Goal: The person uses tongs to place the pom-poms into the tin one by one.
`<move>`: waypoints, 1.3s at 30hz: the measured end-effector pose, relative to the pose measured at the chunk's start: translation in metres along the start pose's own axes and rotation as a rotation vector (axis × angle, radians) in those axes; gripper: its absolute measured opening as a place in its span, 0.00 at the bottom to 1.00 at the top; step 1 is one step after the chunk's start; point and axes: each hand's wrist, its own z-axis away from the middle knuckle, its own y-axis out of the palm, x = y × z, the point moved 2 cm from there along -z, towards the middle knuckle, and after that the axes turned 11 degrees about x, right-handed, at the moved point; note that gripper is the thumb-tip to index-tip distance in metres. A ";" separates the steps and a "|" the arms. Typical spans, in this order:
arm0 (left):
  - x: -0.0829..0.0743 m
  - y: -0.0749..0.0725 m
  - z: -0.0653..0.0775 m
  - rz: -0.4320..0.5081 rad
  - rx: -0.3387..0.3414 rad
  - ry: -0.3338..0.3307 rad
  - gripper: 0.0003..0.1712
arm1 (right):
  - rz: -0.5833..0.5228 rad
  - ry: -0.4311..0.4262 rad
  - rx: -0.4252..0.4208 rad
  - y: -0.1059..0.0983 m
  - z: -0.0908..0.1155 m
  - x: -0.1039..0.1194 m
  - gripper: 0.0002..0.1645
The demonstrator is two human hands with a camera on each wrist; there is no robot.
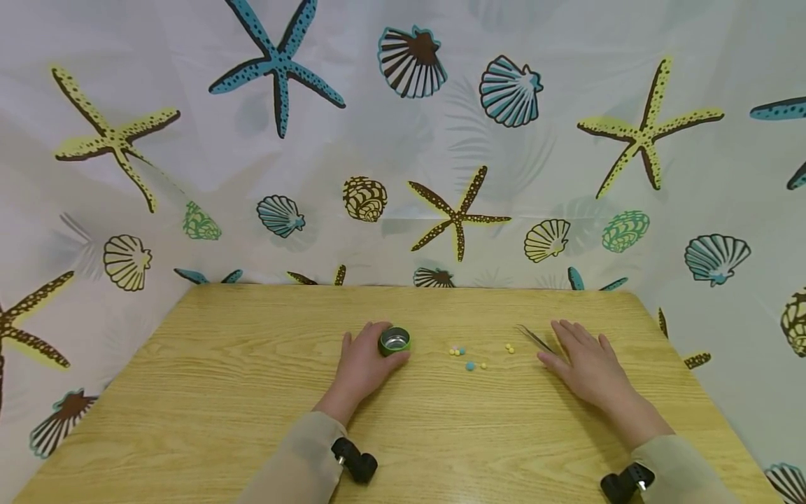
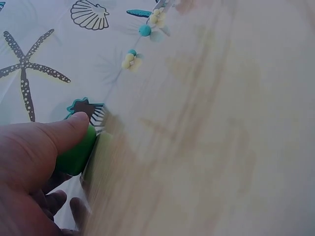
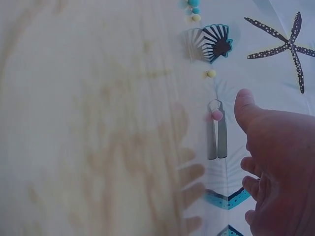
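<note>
A small round green cup [image 1: 405, 345] with a shiny metal inside stands upright on the table at centre left. My left hand [image 1: 366, 360] grips its side, thumb in front and fingers behind; the left wrist view shows the thumb [image 2: 74, 130] against the green wall. Over on the right, my right hand [image 1: 592, 367] is spread with straight fingers and holds nothing. Its thumb lies close by the rear end of metal tweezers [image 1: 532, 337], whose tips point left and away. Between the hands lie several small beads, among them a blue one [image 1: 470, 366] and yellow ones [image 1: 510, 348].
The wooden table [image 1: 441, 434] reaches back to a white cloth [image 1: 390, 147] printed with starfish and shells, which also hangs at both sides. Dark wrist camera mounts [image 1: 355, 460] sit on both sleeves.
</note>
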 end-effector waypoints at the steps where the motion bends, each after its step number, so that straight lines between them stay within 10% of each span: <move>1: -0.001 0.000 0.000 0.002 0.000 0.001 0.37 | -0.002 -0.001 -0.004 0.000 0.000 0.000 0.49; 39: -0.018 0.018 0.006 0.052 0.046 0.045 0.36 | -0.333 0.062 0.048 -0.003 -0.011 -0.010 0.44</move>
